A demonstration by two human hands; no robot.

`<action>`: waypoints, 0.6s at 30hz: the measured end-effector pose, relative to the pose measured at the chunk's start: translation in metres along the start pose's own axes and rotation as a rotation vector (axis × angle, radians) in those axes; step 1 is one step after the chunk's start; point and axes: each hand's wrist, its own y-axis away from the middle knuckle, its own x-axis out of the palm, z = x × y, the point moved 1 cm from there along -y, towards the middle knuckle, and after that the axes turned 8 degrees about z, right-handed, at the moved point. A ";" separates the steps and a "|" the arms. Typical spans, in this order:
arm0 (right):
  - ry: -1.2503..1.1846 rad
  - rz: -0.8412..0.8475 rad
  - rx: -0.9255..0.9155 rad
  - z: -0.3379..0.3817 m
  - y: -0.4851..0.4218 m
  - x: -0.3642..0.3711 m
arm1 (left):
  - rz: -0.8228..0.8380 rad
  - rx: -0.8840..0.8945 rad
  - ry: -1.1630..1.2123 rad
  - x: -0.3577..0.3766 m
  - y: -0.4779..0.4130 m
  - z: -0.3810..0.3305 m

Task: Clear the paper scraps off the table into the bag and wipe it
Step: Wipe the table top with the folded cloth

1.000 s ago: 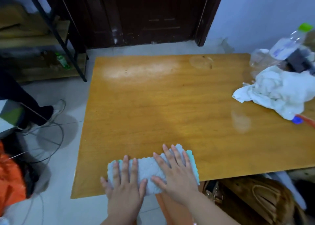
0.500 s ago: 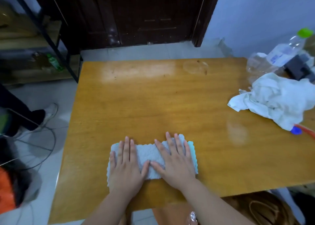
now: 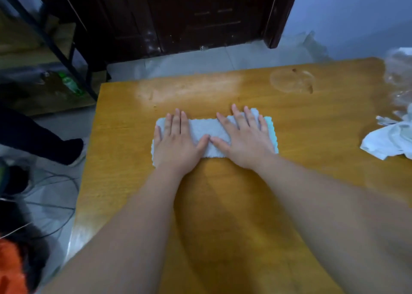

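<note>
A folded light-blue cloth (image 3: 206,130) lies flat on the orange wooden table (image 3: 312,120), towards its far left part. My left hand (image 3: 176,143) presses flat on the cloth's left end, fingers straight. My right hand (image 3: 244,141) presses flat on the right end, fingers spread; the two thumbs nearly meet over the cloth's middle. A white bag with crumpled paper (image 3: 390,141) lies at the table's right edge, partly cut off by the frame.
Clear plastic (image 3: 399,77) sits at the far right corner of the table. A dark door (image 3: 189,15) stands beyond the table. On the left are a shelf with a green bottle (image 3: 71,85), a person's leg (image 3: 42,137) and cables on the floor.
Both hands have pushed the cloth away from the near edge towards the far side of the table. The arms are stretched further out.
</note>
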 end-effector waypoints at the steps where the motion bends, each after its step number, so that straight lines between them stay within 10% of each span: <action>1: -0.002 0.015 -0.009 -0.001 -0.012 -0.005 | -0.005 -0.006 0.001 -0.003 -0.012 0.001; 18: 0.005 0.040 -0.078 -0.019 -0.119 -0.033 | -0.009 -0.041 -0.024 -0.023 -0.114 0.000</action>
